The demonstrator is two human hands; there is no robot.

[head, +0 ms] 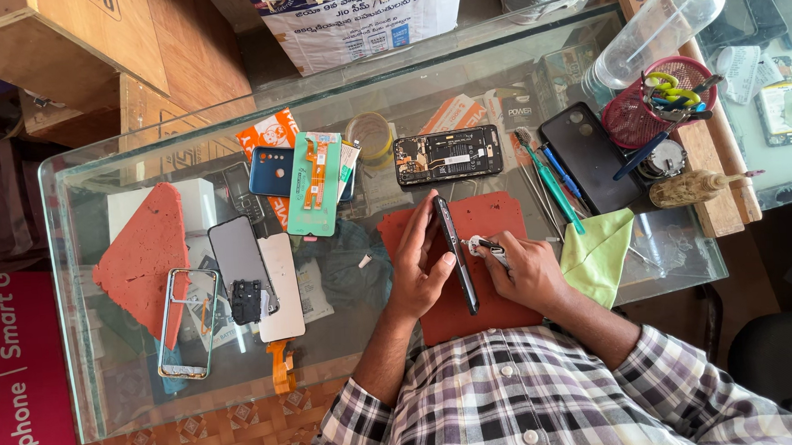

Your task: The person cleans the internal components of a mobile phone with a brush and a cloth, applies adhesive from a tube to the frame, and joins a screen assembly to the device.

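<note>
Two hands meet over the dark red rubber work mat [490,216] on our glass-topped counter [97,374]. Our left hand [419,265] is closed around a slim black smartphone [456,266], which we hold on its long edge, tilted up off the mat, fingers wrapped over the top side and thumb bracing the near face; that grip seems meant to steady the seam and turn it toward the other hand. Our right hand [530,274] is curled shut on a small silver-tipped tool [485,247], its tip touching the phone's side, pinched short, likely for control.

Spare parts lie well apart to the left: a clear phone frame [185,326], a white rear panel [280,287] and a dark glass screen [235,254]. An opened phone showing its black circuit board [448,155] lies beyond the mat. Just right of our right hand lies a folded lime-green cloth [598,255], with blue-handled tools [556,182] beside it.
</note>
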